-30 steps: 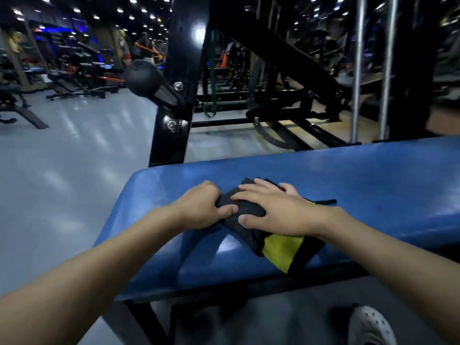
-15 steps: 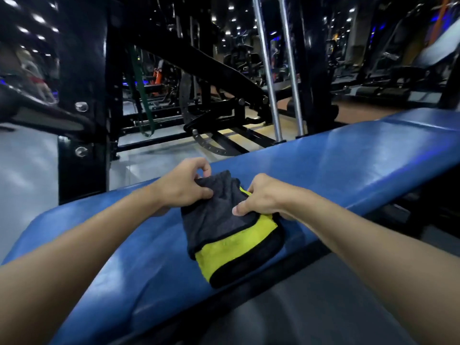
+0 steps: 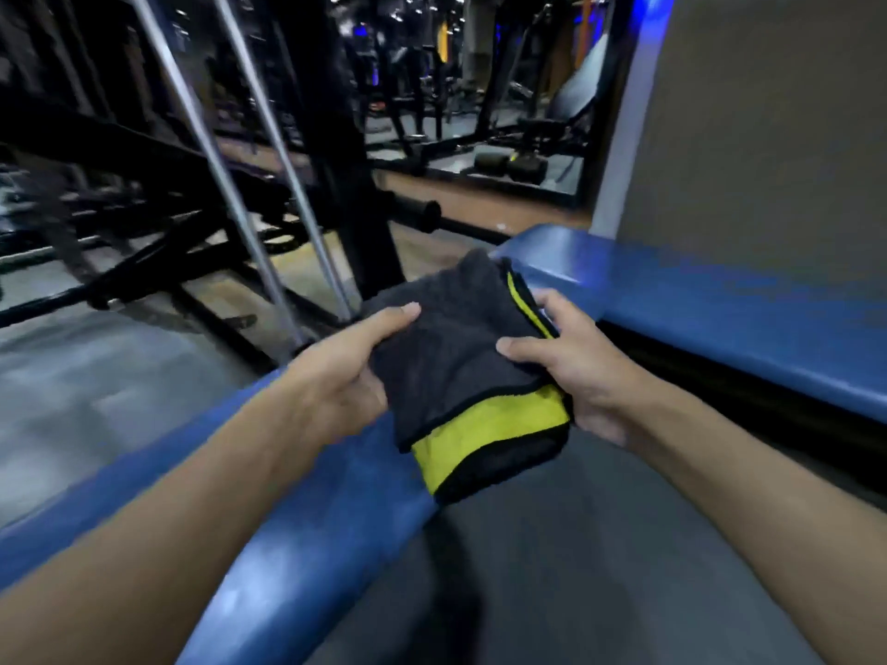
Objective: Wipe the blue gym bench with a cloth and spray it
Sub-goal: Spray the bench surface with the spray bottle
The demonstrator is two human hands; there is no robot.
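Observation:
A folded dark grey cloth (image 3: 451, 357) with a yellow inner side and black trim is held up between both hands, above the blue gym bench. My left hand (image 3: 345, 371) grips its left edge, thumb on top. On the right edge my right hand (image 3: 571, 371) holds it the same way. The blue bench pad (image 3: 297, 511) runs under my left forearm from the lower left; another blue padded section (image 3: 710, 309) stretches to the right. No spray bottle is in view.
Two slanted steel guide rods (image 3: 269, 184) and a black machine frame (image 3: 336, 151) stand just behind the bench. A grey pillar with a blue edge (image 3: 749, 112) rises at the right. Dark dumbbells (image 3: 509, 168) lie on the floor farther back.
The cloth has left the bench surface and is now lifted in both hands. The view has swung to the right along the bench, bringing the right padded section and the pillar into sight.

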